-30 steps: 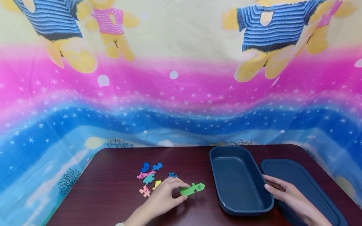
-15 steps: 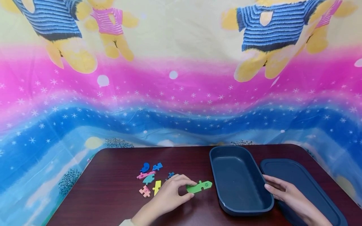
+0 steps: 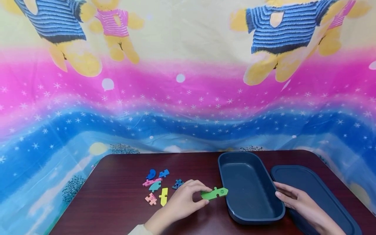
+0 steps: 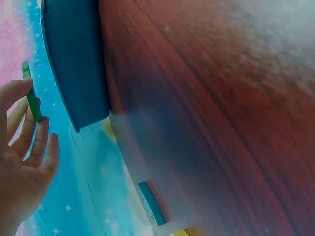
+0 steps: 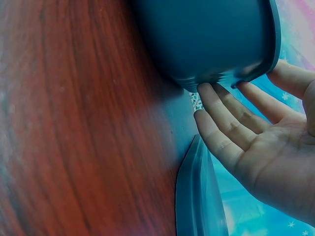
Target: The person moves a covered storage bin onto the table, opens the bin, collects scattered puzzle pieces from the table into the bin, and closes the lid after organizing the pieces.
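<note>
Puzzle pieces, at least eight: one green piece [image 3: 212, 194] at lower centre and, lower left of centre, one pink piece [image 3: 152, 182], one salmon piece [image 3: 151, 198], one yellow piece [image 3: 164, 195], one teal piece [image 3: 154, 186], two blue pieces [image 3: 151, 174] and one dark-blue cluster [image 3: 177, 184], its count unclear. Lower right: one box [image 3: 245, 186], one lid [image 3: 296, 176]. Two sets of fingers, left fingers [image 3: 199, 188] and right fingers [image 3: 289, 188]. One bench [image 3: 117, 205]. Four printed figures [image 3: 282, 32] along the top.

A dark reddish-brown, wood-grained table [image 3: 117, 217] spans the lower frame, bearing scattered blue, pink, teal, salmon and yellow puzzle pieces [image 3: 154, 186] left of centre, a deep dark blue-grey container [image 3: 245, 187] right of centre, and a similarly coloured flat lid [image 3: 298, 179] at lower right.
</note>
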`<state>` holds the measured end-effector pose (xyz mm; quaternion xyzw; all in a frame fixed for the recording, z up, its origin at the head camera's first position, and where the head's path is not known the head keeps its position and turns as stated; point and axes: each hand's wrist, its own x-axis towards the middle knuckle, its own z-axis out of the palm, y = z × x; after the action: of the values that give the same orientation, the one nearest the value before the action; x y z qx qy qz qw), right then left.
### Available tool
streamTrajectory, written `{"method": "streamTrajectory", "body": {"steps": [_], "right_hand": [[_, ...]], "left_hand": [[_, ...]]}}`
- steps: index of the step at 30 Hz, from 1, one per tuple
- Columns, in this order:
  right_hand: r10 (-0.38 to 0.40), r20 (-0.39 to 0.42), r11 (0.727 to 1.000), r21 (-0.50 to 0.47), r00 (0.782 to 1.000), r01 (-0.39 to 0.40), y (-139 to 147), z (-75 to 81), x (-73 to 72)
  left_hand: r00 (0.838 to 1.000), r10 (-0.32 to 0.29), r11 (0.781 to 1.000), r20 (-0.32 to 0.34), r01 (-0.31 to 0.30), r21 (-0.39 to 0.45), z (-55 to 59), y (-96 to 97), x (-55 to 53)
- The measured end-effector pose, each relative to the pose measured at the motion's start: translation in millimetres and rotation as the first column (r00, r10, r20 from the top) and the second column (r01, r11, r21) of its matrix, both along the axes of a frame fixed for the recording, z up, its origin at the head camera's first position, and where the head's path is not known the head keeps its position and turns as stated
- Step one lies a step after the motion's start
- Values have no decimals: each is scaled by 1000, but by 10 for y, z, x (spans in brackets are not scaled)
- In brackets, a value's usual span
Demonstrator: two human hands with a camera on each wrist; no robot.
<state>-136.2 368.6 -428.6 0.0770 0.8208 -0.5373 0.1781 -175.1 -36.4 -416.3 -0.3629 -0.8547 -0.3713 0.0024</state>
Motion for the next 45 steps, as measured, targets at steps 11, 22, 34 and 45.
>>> {"method": "streamTrajectory", "body": {"steps": [11,22,34,45], "right_hand": [[-2,5,1000,2,1000,2,3,-4,-7],[-5,9,1000,-11,1000,5,-2,5,-10],[-2,4,1000,-8,1000,2,9,-4,-8],[-1,3,1000,-13,1000,1,8,-4,-5]], "left_hand": [[997,-45,999,-63,45,-9,12,187,-2],[992,-77,997,-101,75,-20,21,335,-14],[989,-110,994,-95,108,-29,13,482,25],[982,-150,988,-116,145,-46,48,629,37]]}}
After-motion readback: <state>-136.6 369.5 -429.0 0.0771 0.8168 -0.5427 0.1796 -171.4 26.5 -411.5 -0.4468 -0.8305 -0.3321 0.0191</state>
